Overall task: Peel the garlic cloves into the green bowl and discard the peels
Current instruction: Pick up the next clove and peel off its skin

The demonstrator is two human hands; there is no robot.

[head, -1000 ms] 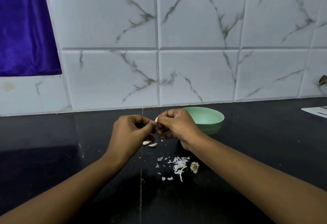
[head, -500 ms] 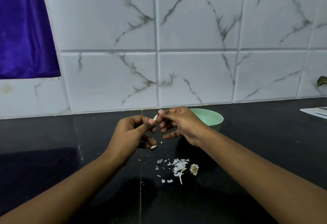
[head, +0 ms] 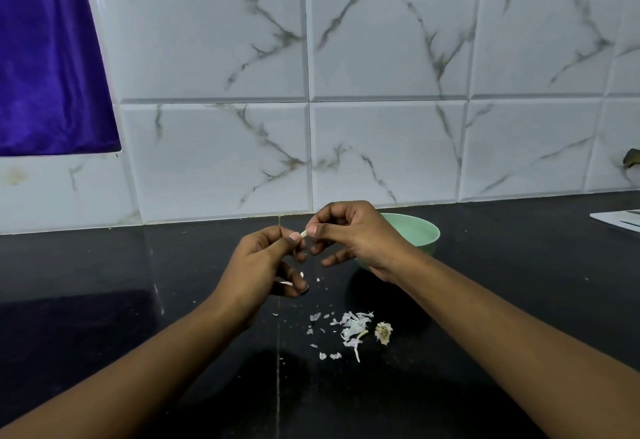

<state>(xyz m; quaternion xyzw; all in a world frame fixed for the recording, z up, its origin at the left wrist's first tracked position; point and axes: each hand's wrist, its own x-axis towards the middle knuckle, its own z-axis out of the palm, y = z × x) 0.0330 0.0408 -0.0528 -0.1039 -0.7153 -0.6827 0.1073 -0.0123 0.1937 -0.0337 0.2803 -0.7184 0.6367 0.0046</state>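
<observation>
Black polished bench (head: pixel 519 300) carries, nearest, a scatter of papery peels (head: pixel 351 329), with a dry root stub (head: pixel 383 333) just beside them. Beyond these the hands meet above the bench: the left hand (head: pixel 256 265) and right hand (head: pixel 356 234) both pinch one small garlic clove (head: pixel 304 234) between thumb and forefinger, other fingers loosely curled. Peeling likely goes best if one hand anchors the clove while the other's nail lifts skin from the tip, over the scrap pile. Behind the right hand sits the green bowl (head: pixel 419 230), before the marbled tile wall (head: pixel 381 144).
</observation>
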